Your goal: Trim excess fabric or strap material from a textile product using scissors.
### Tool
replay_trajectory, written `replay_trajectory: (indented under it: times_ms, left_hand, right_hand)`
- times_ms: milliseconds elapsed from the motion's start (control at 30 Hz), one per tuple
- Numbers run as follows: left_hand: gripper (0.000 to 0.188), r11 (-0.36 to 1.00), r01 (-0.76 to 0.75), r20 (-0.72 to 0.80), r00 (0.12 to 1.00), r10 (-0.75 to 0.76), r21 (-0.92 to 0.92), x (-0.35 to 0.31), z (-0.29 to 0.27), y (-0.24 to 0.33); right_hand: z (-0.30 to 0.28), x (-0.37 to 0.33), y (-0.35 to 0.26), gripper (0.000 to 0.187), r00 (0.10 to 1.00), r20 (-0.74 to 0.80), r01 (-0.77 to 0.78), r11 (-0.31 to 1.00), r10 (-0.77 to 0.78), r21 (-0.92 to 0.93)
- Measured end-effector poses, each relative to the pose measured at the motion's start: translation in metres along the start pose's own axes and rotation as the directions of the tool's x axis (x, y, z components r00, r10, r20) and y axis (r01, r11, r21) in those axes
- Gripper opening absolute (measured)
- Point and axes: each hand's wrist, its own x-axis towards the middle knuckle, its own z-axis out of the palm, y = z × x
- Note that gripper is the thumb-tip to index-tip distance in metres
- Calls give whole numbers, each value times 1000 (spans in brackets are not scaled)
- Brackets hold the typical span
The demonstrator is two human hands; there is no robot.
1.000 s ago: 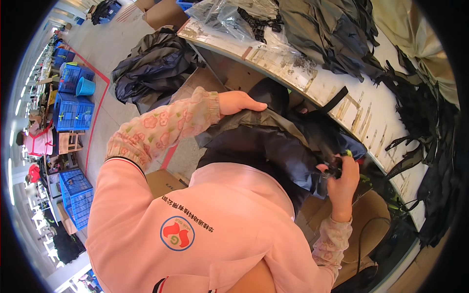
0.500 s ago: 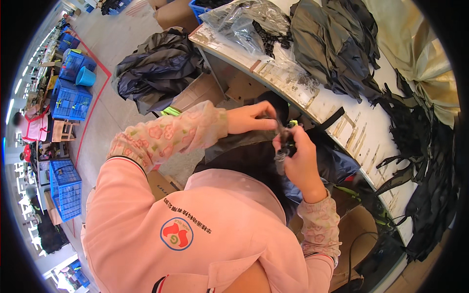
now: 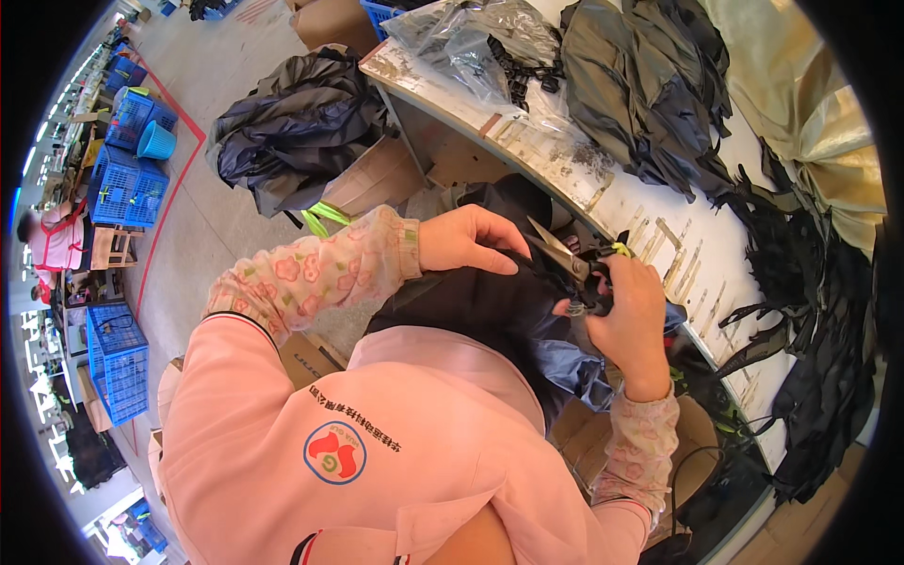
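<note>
A pair of scissors [image 3: 559, 252] is in my right hand [image 3: 629, 315], with its blades pointing up and to the left. The fingers are wrapped round its dark handles. Beside those fingers shows a small neon-yellow piece [image 3: 621, 249] with something black; I cannot make out what it is. To the left, my left hand [image 3: 471, 241] is bent with thumb and fingers closed on dark fabric [image 3: 452, 303] that lies over my lap. Its fingertips are partly lost against the dark cloth. The blades stand apart from the left hand.
A worn white table [image 3: 584, 174] runs along the right, bearing a dark garment pile [image 3: 650, 94], clear plastic bags [image 3: 471, 47] and black straps [image 3: 819, 348]. More dark fabric [image 3: 297, 127] is heaped on a carton beyond my left arm. Blue crates [image 3: 118, 363] line the far left.
My hands have moved apart: the right went rightward and down with the scissors, whose blades now show clearly. The left shifted slightly left.
</note>
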Motion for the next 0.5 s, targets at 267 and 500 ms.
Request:
replay_trajectory:
  times_ms: [267,500]
  left_hand:
    - [23,996,70,84,994,-66,-51,3,2,1]
    - [23,994,94,103,991,-89,-52,3,4,6]
  right_hand:
    - [-14,-12,14,51,976,218,33,989,-1,-144]
    - [-14,-12,12,43,960,275,99,978,-45,-186]
